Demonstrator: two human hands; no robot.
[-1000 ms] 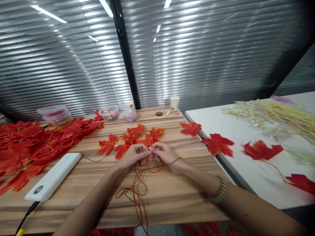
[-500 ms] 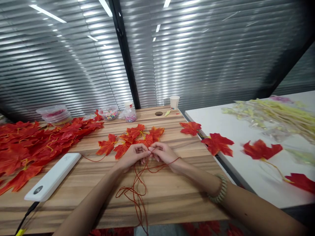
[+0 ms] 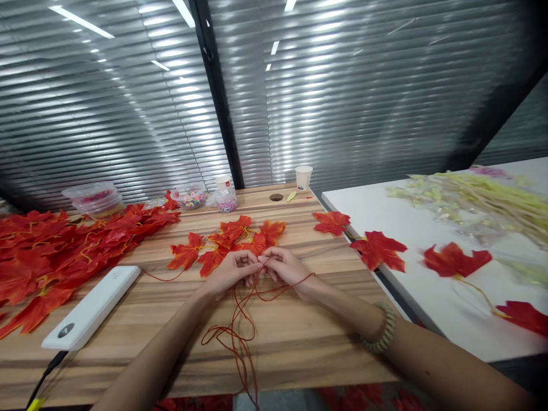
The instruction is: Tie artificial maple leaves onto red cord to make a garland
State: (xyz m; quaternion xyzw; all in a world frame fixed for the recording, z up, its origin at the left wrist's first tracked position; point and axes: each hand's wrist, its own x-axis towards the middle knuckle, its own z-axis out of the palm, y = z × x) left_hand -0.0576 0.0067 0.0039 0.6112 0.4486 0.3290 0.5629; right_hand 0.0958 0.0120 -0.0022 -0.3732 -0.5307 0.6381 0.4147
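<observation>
My left hand (image 3: 234,270) and my right hand (image 3: 286,268) meet at the middle of the wooden table, their fingertips almost touching. Both are closed in a pinch on a thin red cord (image 3: 240,337). Loops of the cord hang down below my hands and run over the table's front edge; one strand crosses my right wrist. Just beyond my fingertips lies a cluster of red-orange fabric maple leaves (image 3: 233,229), partly covered by my hands. The exact spot where the cord is pinched is too small to make out.
Many red leaves (image 3: 98,234) are heaped at the left, behind a white power bank (image 3: 92,308). Bead tubs (image 3: 225,201) and a paper cup (image 3: 303,178) stand at the back. A leaf strand (image 3: 379,250) reaches onto the white table (image 3: 355,200) at right, near yellow-green stems (image 3: 492,197).
</observation>
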